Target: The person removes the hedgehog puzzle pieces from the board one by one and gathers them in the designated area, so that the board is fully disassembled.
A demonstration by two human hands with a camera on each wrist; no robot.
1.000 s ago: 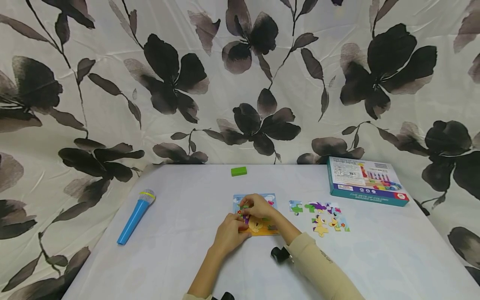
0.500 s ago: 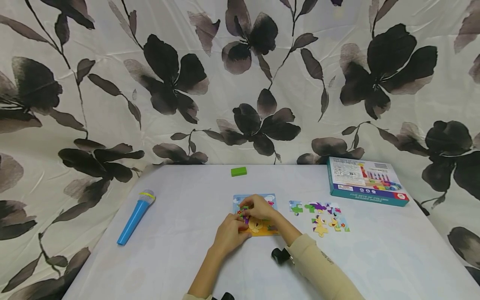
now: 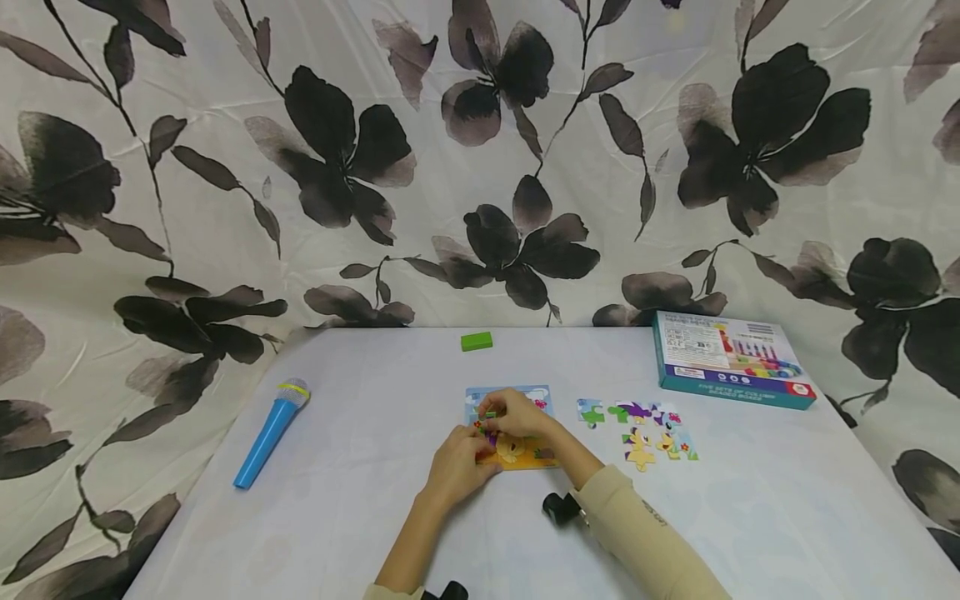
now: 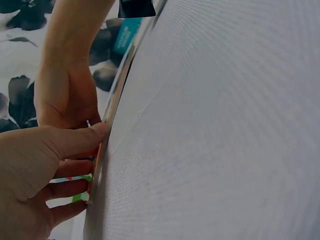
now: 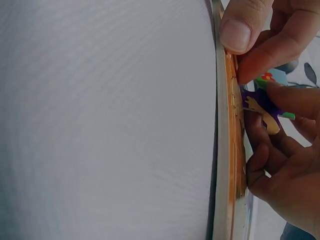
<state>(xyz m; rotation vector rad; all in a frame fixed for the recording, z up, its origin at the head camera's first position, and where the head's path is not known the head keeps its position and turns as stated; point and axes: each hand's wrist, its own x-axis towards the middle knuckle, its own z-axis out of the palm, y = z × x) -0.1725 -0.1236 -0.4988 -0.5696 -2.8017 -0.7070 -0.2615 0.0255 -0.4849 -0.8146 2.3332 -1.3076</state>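
Note:
A small jigsaw puzzle board [image 3: 528,461] with a blue top and an orange bottom lies in front of me. My left hand [image 3: 459,463] holds its near left corner; in the left wrist view the thumb [image 4: 95,132] lies at the near edge, the fingers spread along the side. Over the board, my right hand [image 3: 521,418] pinches a purple and yellow puzzle piece [image 5: 267,107] between thumb and fingers. That piece is tilted above the board, close to the left index fingertip. The hands cover much of the board in the head view.
Several loose puzzle pieces [image 3: 641,450] lie right of the board, with one blue and green piece [image 3: 591,412] nearer to it. A green block [image 3: 476,342] sits at the back, a teal and white box [image 3: 731,360] at back right. A blue toy microphone [image 3: 272,433] lies left.
Both hands stay in almost the same place over the board. The whole head view has shifted very slightly; nothing else has visibly moved.

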